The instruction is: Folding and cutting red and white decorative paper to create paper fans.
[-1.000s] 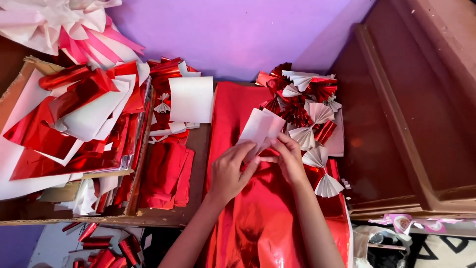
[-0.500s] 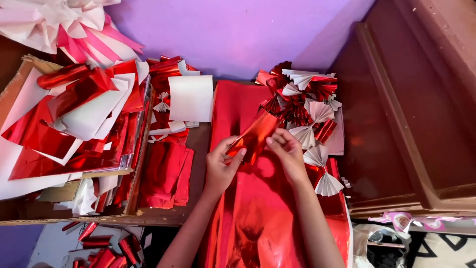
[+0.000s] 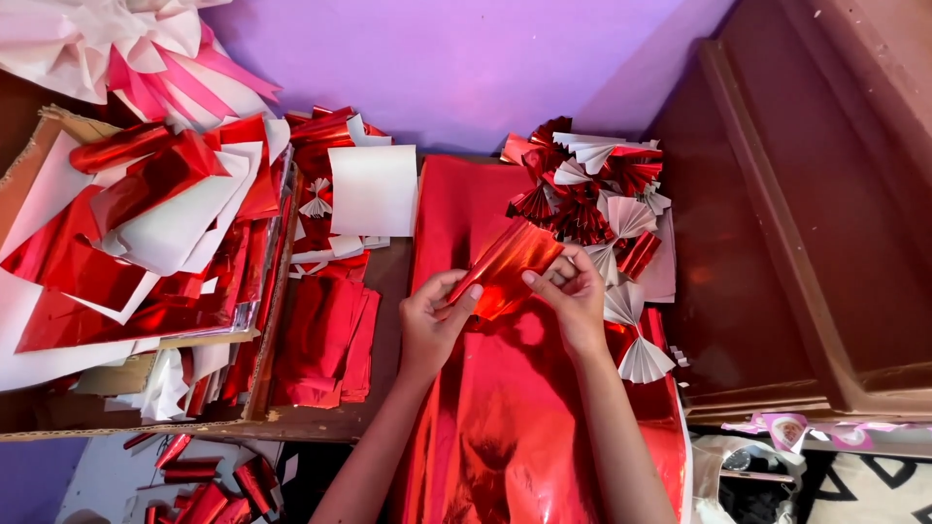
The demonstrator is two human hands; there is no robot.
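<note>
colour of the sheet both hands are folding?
Shiny metallic red; the folded sheet held by the left hand and right hand, head view.

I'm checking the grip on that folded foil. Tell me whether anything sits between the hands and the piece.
Nothing visible does. The left hand and right hand both pinch the red foil piece directly, above the large red foil sheet.

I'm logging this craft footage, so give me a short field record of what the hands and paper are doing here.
left hand: grips the lower left end of the red foil piece
right hand: pinches its right side
foil piece: shiny, partly folded, held above the large red foil sheet
folded fans: red and white, piled right of the hands
white square sheet: lying flat, left of the hands
</note>
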